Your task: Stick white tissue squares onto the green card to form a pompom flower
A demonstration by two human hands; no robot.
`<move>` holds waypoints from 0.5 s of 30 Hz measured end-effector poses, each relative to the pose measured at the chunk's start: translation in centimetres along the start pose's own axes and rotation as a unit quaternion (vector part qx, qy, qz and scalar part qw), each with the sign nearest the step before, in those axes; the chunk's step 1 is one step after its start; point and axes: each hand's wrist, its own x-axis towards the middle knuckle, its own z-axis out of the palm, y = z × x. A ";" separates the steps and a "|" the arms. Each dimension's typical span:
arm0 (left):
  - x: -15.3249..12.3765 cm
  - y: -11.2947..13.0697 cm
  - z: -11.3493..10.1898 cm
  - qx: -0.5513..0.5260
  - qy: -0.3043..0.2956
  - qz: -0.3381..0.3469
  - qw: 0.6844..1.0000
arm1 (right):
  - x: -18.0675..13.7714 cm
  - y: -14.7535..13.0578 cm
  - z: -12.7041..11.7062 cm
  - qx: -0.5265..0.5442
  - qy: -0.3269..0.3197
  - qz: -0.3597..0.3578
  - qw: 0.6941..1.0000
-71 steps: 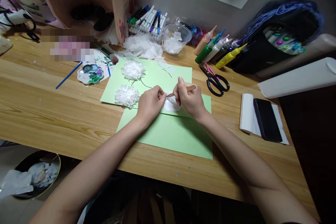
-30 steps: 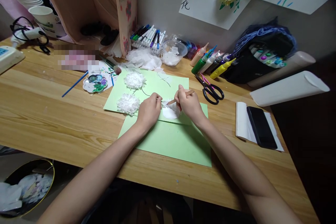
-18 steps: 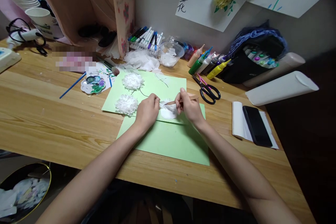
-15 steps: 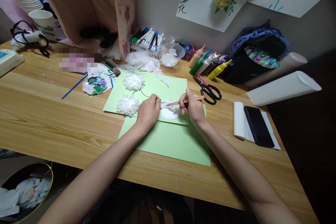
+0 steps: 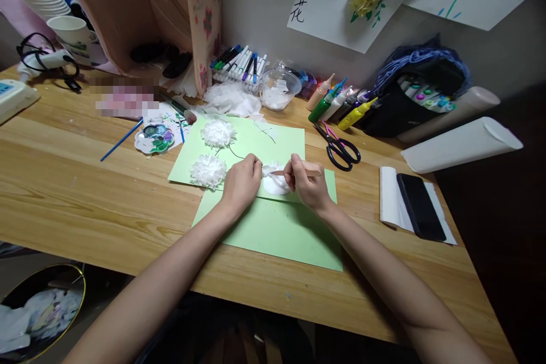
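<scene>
Now | left hand pinching unfinished tissue flower on upper green sheet | right hand gripping wooden stick, tip at flower | clear bowl: tissue scraps | finished flowers: two | green sheets: two | scissors: one, on surface

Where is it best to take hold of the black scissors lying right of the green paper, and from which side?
Take the scissors by the two black handle loops, coming from the near side. They lie flat, loops toward the person and blades pointing away toward the paint bottles, so the grip probably meets the loops first.
</scene>
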 end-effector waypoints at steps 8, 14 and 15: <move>-0.2 -0.3 0.2 -0.025 0.000 0.005 1.000 | 0.1 -0.5 -0.4 -0.020 -0.008 -0.024 0.999; -0.2 -0.3 0.2 -0.040 -0.003 0.003 0.999 | 0.1 -0.4 -0.5 -0.027 -0.011 -0.031 0.999; -0.2 -0.3 0.2 -0.040 -0.002 0.003 0.999 | 0.1 -0.4 -0.4 -0.029 -0.014 -0.035 0.999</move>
